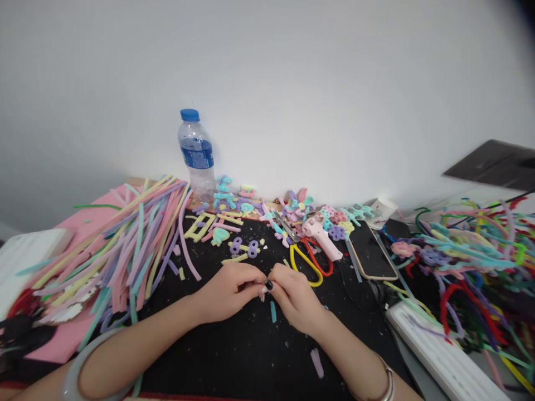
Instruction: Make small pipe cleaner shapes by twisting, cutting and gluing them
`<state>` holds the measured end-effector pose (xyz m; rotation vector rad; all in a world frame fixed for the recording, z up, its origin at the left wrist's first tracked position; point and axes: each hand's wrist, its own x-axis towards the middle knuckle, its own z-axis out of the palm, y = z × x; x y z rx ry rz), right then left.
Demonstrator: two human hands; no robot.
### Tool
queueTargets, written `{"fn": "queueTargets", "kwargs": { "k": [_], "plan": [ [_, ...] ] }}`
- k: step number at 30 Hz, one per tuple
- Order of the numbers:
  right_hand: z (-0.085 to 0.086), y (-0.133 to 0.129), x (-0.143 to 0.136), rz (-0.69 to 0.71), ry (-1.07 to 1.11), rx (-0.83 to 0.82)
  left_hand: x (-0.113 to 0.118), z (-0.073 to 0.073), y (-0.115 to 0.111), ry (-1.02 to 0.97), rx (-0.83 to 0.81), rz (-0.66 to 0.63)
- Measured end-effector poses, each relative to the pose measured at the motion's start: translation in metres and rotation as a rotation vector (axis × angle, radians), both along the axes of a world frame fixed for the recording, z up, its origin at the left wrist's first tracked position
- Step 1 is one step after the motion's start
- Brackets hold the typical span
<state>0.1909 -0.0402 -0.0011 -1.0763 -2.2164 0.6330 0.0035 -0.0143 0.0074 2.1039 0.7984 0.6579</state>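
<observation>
My left hand (229,291) and my right hand (296,294) meet over the black mat (234,356). The fingertips of both are pinched together, and what lies between them is too small to make out. Just below the fingertips a short teal piece (273,312) rests on the mat, with a pale purple piece (316,363) nearer the front. Scissors with yellow and red handles (307,266) lie behind my right hand, beside a pink glue gun (324,238). Two purple looped shapes (244,248) lie behind my left hand.
Pastel fuzzy stems (137,239) are heaped at the left on pink sheets. A water bottle (197,153) stands by the wall. Finished fuzzy shapes (296,206) line the back. At the right are a phone (371,253), a white power strip (430,345) and more tangled stems (472,262).
</observation>
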Motion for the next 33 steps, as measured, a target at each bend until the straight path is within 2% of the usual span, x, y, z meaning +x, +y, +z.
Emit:
{"fn": "queueTargets", "kwargs": {
  "k": [5,9,11,13,19,24,29,33],
  "plan": [
    [-0.002,-0.001,0.000,0.001,-0.020,0.027,0.003,0.000,-0.001,-0.013,-0.338,-0.003],
    [-0.001,-0.004,-0.002,-0.074,0.023,0.061,0.004,-0.005,0.000,-0.056,-0.412,-0.001],
    [0.000,-0.004,-0.003,-0.131,0.064,0.072,0.003,-0.005,0.000,-0.061,-0.355,0.001],
    [0.000,-0.004,-0.004,-0.161,0.098,0.062,0.003,-0.004,0.001,-0.046,-0.230,0.019],
    [0.000,-0.003,-0.002,-0.100,0.118,-0.032,-0.001,-0.006,0.003,-0.006,0.115,0.005],
    [-0.002,0.000,-0.001,-0.147,0.067,-0.004,-0.008,-0.007,0.007,0.010,0.243,-0.014],
    [0.000,0.002,-0.001,-0.248,0.054,0.047,-0.020,0.000,0.016,-0.002,0.426,0.209],
    [-0.001,0.005,-0.004,-0.218,0.067,-0.009,-0.026,0.000,0.022,0.110,0.545,0.303]
  ]
}}
